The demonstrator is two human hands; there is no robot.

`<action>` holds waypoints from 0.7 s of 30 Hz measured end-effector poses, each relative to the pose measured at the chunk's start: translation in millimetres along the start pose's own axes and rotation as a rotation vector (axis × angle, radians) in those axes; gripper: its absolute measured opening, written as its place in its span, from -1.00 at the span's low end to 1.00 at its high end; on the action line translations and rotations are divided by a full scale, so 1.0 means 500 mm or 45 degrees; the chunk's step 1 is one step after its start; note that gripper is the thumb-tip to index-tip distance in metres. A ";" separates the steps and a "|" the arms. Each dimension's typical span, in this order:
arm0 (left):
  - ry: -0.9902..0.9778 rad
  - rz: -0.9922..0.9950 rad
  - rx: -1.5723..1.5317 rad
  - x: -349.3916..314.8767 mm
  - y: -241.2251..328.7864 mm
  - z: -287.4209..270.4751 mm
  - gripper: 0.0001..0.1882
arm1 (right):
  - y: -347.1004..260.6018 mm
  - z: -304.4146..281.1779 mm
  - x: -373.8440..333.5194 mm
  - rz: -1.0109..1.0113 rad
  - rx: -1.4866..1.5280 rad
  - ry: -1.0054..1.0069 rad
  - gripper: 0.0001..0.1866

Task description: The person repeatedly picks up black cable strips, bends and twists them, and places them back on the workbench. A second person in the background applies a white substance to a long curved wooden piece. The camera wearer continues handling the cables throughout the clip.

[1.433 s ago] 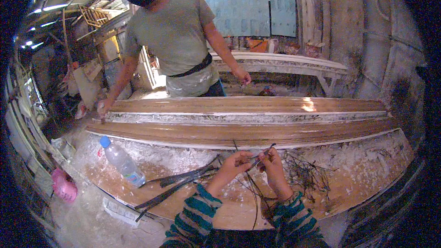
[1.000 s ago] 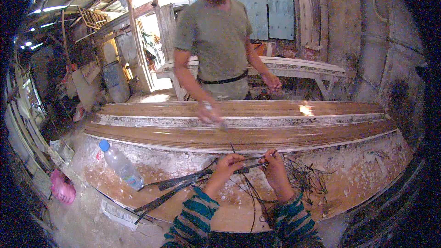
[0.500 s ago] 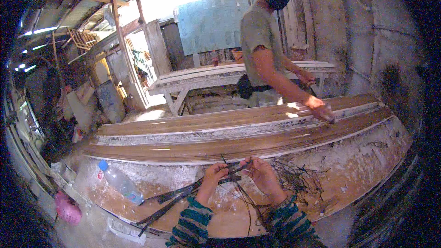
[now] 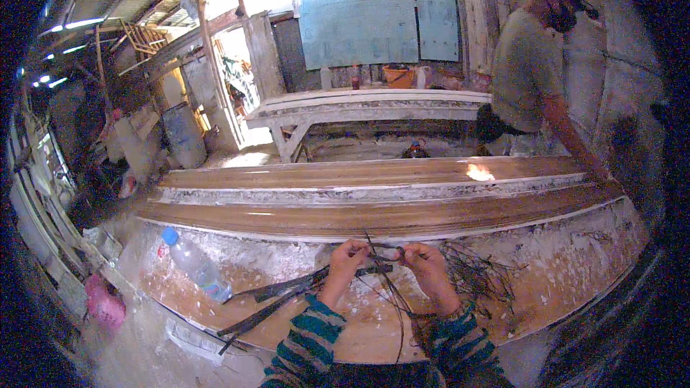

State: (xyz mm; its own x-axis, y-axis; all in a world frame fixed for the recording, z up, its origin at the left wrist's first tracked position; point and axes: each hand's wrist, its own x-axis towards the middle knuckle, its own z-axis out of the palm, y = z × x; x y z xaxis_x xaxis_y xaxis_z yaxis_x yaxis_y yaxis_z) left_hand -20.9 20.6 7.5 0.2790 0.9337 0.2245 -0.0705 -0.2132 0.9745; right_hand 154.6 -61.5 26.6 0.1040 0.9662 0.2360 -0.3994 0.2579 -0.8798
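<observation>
My left hand [image 4: 347, 259] and my right hand [image 4: 425, 266] are raised a little above the near part of the work table. Between them runs a dark, thin strip [image 4: 383, 250], its ends pinched in the fingers of both hands. Below my left hand several long black flat strips [image 4: 274, 294] lie slanting to the lower left across the table. Next to my right hand spreads a tangled heap of thin dark strands [image 4: 480, 278], and a few loose strands [image 4: 399, 309] hang down between my forearms. What the strips are made of I cannot tell.
A clear plastic bottle with a blue cap [image 4: 195, 264] lies at the left. Beyond my hands, two long brown moulded channels [image 4: 302, 220] cross the table. A masked person [image 4: 528, 75] reaches over its far right. Behind stands a white bench [image 4: 374, 103].
The other person has moved right along the table, arm now reaching to the channels' right end. My hands have drawn slightly apart, with the thin strip stretched between them. My view has shifted a little.
</observation>
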 end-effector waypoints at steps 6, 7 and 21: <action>0.097 0.000 0.050 0.004 -0.028 0.002 -0.80 | 0.018 -0.019 0.007 -0.036 -0.368 -0.012 -0.82; 0.114 0.006 0.106 0.005 -0.028 0.002 -0.80 | 0.019 -0.021 0.007 -0.063 -0.361 -0.025 -0.83; -0.448 -0.086 0.036 -0.007 -0.025 0.018 -0.83 | -0.021 0.019 -0.009 -0.234 -1.197 0.360 -0.68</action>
State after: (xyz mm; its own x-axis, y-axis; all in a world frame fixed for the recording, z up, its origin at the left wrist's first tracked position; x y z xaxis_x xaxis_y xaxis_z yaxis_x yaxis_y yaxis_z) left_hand -12.5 17.6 -5.5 0.5948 0.7910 0.1433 -0.0154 -0.1670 0.9858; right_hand 149.7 -68.8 38.8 0.3533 0.8447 0.4020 0.5150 0.1831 -0.8374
